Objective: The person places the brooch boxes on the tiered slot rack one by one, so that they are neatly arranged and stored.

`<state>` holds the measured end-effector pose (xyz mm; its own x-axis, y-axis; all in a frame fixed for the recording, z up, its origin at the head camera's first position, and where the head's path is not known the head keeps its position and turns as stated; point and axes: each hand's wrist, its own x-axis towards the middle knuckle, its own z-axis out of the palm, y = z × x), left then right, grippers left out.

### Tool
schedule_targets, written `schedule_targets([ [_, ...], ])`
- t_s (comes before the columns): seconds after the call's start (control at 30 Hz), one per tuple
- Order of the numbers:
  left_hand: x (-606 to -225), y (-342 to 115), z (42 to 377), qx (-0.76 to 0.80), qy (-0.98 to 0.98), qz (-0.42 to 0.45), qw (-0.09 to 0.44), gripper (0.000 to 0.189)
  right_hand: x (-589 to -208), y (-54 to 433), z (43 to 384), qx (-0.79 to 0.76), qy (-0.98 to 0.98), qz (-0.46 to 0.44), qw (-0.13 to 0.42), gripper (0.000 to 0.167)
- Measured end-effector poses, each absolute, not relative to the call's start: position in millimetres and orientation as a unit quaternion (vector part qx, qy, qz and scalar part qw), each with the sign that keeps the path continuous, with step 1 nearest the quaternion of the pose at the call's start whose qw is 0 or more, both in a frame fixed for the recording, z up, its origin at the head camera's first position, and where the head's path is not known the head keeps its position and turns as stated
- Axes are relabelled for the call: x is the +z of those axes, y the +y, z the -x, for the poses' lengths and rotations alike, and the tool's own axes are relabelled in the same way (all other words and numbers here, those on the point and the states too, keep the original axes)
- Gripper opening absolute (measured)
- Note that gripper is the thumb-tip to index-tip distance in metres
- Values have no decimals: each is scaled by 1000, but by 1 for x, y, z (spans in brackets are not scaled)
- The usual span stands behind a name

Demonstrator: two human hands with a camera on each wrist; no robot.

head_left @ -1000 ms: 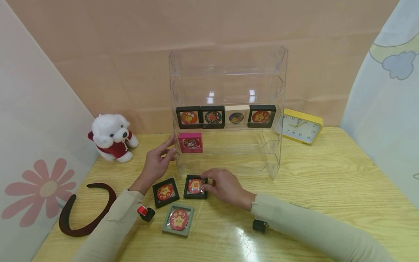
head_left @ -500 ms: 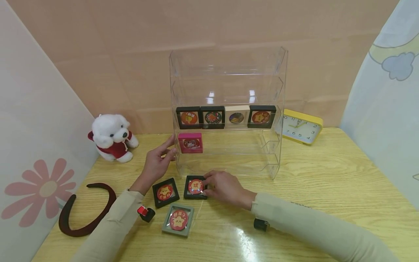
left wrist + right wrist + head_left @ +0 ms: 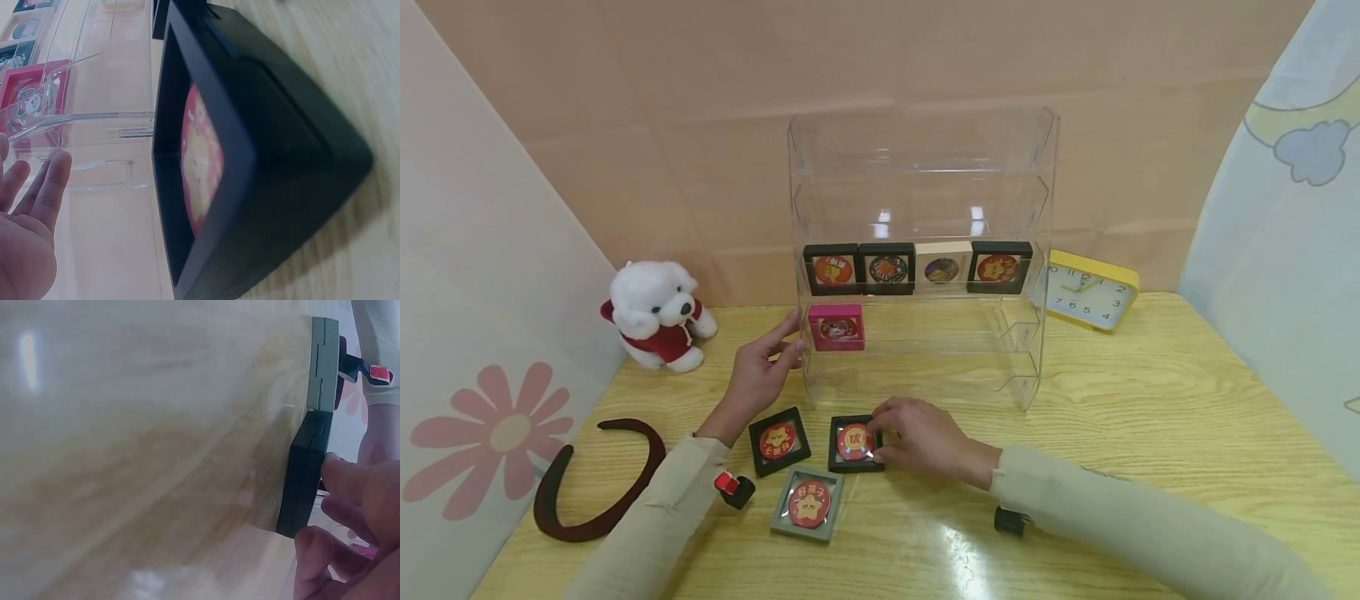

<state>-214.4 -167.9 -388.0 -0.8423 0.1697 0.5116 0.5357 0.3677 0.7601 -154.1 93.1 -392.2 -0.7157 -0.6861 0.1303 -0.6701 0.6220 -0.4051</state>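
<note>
My right hand [image 3: 921, 437] pinches the right side of a small square black display frame [image 3: 835, 457] holding a red badge. The frame lies on the table, and its dark edge [image 3: 300, 481] shows in the right wrist view with thumb and fingertips at it. My left hand [image 3: 756, 375] touches the left side panel of a clear acrylic rack [image 3: 925, 367], fingers extended. Left of the pinched frame lies another black frame [image 3: 779, 442], with a star badge. A grey-green frame [image 3: 808, 504] lies nearer the front.
On the rack's middle tier stand black frames [image 3: 887, 268] and a cream frame [image 3: 943, 265]; a pink frame [image 3: 837, 327] stands one tier lower. Around are a white plush dog [image 3: 658, 312], a dark red curved band [image 3: 651, 454] and a yellow clock [image 3: 1093, 287].
The right hand has shifted slightly right and toward the front, and the black frame has slid along with it. The left hand has stayed at the rack's side.
</note>
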Motion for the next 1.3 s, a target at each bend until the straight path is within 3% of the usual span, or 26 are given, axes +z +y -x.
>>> schedule_targets([
  [0.4, -386, -166, 213, -518, -808, 219, 179, 48, -392, 101, 147, -211, 900, 380, 19, 35],
  [0.63, -360, -157, 193, -506, -815, 222, 173, 45, -393, 103, 149, -206, 906, 369, 29, 47],
  [0.87, -358, -156, 191, -515, -810, 221, 172, 45, -394, 103, 150, -204, 905, 371, 47, 52],
  [1.3, -360, -156, 193, -517, -810, 216, 172, 46, -398, 103, 149, -250, 889, 383, 29, 59],
])
